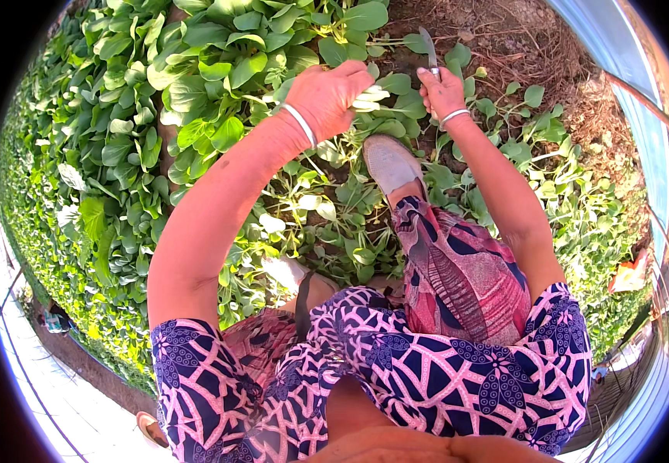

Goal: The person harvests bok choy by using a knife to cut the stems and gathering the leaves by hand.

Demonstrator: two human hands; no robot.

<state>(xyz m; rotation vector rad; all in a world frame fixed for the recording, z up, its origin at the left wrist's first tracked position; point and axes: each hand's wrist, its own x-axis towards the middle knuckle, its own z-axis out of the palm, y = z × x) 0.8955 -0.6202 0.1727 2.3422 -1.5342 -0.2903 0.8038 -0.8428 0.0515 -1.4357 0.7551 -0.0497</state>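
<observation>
My left hand is closed around a small bunch of leafy greens, whose pale cut stems stick out to the right of its fingers. To the right, my right hand grips a knife by its handle, with the curved blade pointing up and away from me, apart from the bunch. Broad green leaves lie between the two hands. Each wrist wears a pale bangle. Which leaves belong to the held bunch and which lie on the ground is hard to tell.
Dense leafy greens grow on the left. Loose plants lie around my shoe. Brown soil with dry roots is at the upper right, beside blue plastic sheeting and thin curved rods. An orange-red scrap lies at the right.
</observation>
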